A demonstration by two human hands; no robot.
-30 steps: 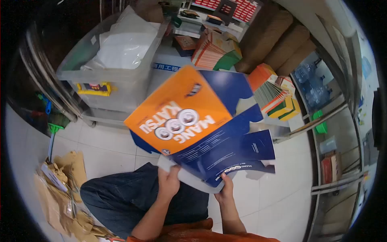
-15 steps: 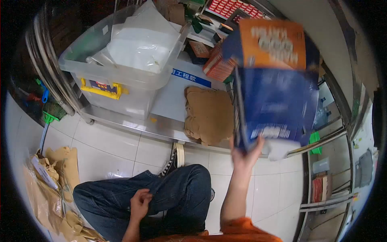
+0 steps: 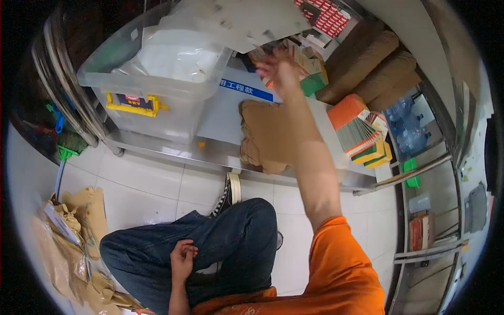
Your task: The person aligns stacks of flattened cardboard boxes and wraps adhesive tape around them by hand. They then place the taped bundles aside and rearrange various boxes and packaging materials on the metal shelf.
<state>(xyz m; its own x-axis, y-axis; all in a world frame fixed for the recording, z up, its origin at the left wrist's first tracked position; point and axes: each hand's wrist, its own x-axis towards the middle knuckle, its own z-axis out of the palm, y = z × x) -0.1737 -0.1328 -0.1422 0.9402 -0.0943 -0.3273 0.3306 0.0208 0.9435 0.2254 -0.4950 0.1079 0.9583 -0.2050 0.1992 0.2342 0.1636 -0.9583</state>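
Observation:
My right hand (image 3: pixel 279 71) is stretched far forward over the low table, blurred, with its fingers spread and nothing visible in them. Just beyond it a large pale sheet (image 3: pixel 247 21) hangs tilted at the top, its printed side not showing. My left hand (image 3: pixel 182 256) rests on my jeans, fingers loosely curled and apart, holding nothing visible. Below my right forearm a brown cardboard stack (image 3: pixel 265 139) lies on the table. Orange and green folded cartons (image 3: pixel 311 71) stand behind the right hand, and another fanned carton bundle (image 3: pixel 354 126) is to the right.
A clear plastic bin (image 3: pixel 152 113) with yellow latches holds white plastic at the left of the metal table (image 3: pixel 173 149). Brown rolls (image 3: pixel 362 65) lie at the back right. Water bottles (image 3: pixel 409 128) are on the right shelving; brown paper scraps (image 3: pixel 86 220) lie on the floor at left.
The blue-and-orange printed cardboard has left my right hand's grasp. That hand has moved forward and left over the table, its fingers now spread. My left hand has stayed on my leg since half a second ago.

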